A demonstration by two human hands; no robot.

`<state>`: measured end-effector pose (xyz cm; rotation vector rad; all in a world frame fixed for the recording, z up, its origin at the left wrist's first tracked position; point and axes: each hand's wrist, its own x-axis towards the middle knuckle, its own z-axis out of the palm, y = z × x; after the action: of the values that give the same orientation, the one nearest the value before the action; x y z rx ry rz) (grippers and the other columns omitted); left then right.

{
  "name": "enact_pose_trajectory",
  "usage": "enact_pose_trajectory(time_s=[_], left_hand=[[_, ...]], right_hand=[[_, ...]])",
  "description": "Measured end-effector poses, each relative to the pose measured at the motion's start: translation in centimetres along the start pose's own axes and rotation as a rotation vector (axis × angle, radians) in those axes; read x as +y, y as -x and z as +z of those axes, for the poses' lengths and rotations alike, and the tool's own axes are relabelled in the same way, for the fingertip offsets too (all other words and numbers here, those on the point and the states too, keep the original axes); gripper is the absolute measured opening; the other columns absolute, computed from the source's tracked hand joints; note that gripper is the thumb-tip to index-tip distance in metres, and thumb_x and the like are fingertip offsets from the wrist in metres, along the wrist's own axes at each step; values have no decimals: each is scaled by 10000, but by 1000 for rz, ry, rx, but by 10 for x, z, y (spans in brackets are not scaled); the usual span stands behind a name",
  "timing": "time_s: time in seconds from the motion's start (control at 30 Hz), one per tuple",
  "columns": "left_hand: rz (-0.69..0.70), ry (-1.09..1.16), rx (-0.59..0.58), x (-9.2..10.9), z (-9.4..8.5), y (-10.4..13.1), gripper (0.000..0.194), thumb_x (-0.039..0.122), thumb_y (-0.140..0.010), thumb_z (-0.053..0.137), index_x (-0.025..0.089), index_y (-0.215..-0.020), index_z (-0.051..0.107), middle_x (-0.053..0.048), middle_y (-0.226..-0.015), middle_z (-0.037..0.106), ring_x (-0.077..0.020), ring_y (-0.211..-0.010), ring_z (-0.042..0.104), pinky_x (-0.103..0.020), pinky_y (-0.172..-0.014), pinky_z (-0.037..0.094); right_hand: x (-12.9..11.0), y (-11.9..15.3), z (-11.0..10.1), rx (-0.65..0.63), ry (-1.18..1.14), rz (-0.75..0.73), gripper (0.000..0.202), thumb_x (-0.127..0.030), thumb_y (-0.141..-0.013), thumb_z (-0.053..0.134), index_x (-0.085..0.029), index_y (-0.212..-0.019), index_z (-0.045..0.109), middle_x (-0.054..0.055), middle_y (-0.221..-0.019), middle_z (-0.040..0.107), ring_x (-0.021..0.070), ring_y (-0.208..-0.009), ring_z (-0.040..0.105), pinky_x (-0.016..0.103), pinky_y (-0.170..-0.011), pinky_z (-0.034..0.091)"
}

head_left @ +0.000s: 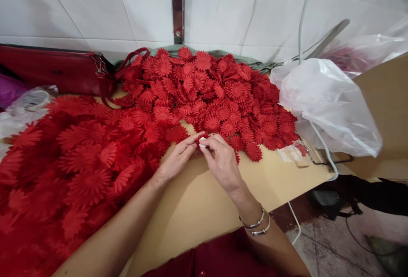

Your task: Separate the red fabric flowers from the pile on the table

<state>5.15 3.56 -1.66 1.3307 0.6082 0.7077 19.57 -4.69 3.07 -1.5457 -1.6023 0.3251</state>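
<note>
My right hand (221, 160) pinches a small white piece (202, 141) between thumb and fingertips. Its exact kind is too small to make out. Close against it, my left hand (180, 158) has its fingers pressed together and pointing to the right. A bit of dark red shows between the two hands, but what the left fingers hold is hidden. Just behind the hands lies a large heap of red artificial flower pieces (228, 128) with scalloped petals. A second heap of looser, thinner-looking red flower pieces (89, 183) spreads to the left, beside my left forearm.
Both heaps lie on a yellowish table (274, 179) against a white tiled wall (146, 4). A red handbag (54, 68) stands at the back left, near a roll of tape (36, 99). To the right hangs a white plastic bag (334, 102), with a white cable (327, 149) below.
</note>
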Motion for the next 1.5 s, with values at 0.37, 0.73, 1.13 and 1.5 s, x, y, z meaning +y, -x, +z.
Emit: enact_pose_trajectory(time_s=[0.37,0.73,1.13,1.5], left_hand=[[20,-19,58,2,0,0,510,484,-944,643,215,-1376,665,-102,-1460,647,-300,-1418,531,-469,-1256,331],[117,8,155,14,7,0,377,433,-881,767,245,-1185,646,-35,-1153,693,-164,-1027,659,-253,-895,540],[-59,204,195,17,9,0,316,456,-871,766,206,-1061,729,-49,-1113,776,-244,-1089,706,-342,-957,582],[-82,368,162,11,13,-2,323,442,-866,769,182,-1058,750,-85,-1169,784,-296,-1200,693,-477,-1068,556]], right_hand=[[1,-4,-4,305,-149,49,151,-229,-996,591,-230,-1096,704,84,-1095,702,187,-1050,681,356,-937,567],[2,-4,-1,19,-789,436,203,-389,-916,690,-226,-1029,729,49,-1109,774,183,-1056,713,366,-1012,548],[-9,-6,1,141,-272,93,137,-182,-968,621,-222,-1069,705,69,-1102,725,151,-1056,719,297,-956,607],[-2,0,0,240,-80,-54,284,-175,-1034,517,-225,-1253,691,108,-1224,688,183,-1191,663,361,-1097,543]])
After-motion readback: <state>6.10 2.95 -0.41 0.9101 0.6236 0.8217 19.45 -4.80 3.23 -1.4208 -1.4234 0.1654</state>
